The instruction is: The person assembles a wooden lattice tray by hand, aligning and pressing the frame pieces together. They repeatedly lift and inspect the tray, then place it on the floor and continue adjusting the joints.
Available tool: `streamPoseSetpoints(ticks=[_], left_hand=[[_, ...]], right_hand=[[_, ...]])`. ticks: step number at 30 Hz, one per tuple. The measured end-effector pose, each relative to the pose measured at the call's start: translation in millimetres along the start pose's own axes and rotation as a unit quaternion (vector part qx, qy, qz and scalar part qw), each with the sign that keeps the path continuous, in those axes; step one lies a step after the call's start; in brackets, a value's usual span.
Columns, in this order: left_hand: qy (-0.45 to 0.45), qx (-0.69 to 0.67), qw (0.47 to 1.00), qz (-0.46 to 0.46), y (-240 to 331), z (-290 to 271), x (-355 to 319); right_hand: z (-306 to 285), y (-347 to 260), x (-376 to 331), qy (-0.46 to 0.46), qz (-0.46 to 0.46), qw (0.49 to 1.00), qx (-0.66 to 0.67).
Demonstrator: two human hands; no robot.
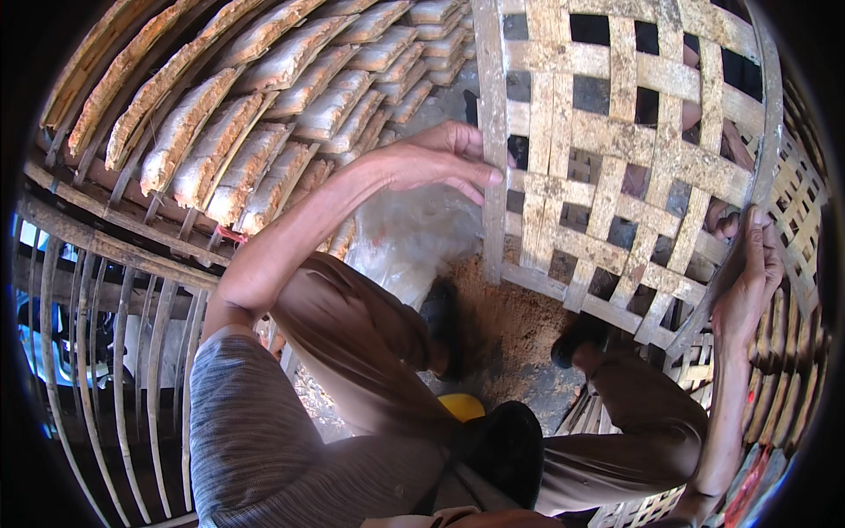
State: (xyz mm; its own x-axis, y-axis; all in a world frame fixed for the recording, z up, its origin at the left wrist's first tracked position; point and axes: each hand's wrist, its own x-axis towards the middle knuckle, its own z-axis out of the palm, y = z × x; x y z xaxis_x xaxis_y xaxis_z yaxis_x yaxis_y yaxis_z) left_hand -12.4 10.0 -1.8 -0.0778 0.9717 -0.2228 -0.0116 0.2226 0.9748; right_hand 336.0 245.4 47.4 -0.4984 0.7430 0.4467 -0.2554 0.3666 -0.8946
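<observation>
"What is seen nearest?"

"A grey sleeve [255, 396] and brown trousers [361, 339] are seen, with the knees spread apart. A yellow rounded object [464, 406] is partly hidden between the thighs."

"And on the ground beyond?"

"Brown crumbs [502, 330] are scattered between the feet, and just to their left a clear plastic sheet [387, 242] is spread."

"Where is the woven bamboo panel [634, 141] held?"

"It is held up in front of the body, right of centre, tilted, above the crumbs. Its left rail is pinched by the left hand [431, 157]: the thumb is laid on the rail, and the partly curled fingers are passed behind."

"The right hand [748, 277]?"

"It is closed around the right rail. The thumb is pressed along the edge; how tightly the fingers are curled behind cannot be told."

"And farther off?"

"At the far left, white-topped slabs [299, 92] with crumbly brown edges are lined up in overlapping rows, beside a slatted rack [123, 249]."
</observation>
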Motion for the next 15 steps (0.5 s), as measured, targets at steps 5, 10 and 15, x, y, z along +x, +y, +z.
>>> streamPoseSetpoints(ticks=[5,10,15], left_hand=[[0.105,0.062,0.992,0.018,6.3,12.3,1.8],[0.144,0.047,0.988,0.019,7.0,14.9,12.7],[0.085,-0.031,0.995,0.038,2.4,11.7,6.5]], right_hand=[[0.6,1.2,-0.5,0.024,0.004,1.000,0.006],[-8.4,1.6,-1.4,0.007,-0.020,1.000,-0.010],[-5.9,7.5,6.8,0.030,-0.002,0.999,0.022]])
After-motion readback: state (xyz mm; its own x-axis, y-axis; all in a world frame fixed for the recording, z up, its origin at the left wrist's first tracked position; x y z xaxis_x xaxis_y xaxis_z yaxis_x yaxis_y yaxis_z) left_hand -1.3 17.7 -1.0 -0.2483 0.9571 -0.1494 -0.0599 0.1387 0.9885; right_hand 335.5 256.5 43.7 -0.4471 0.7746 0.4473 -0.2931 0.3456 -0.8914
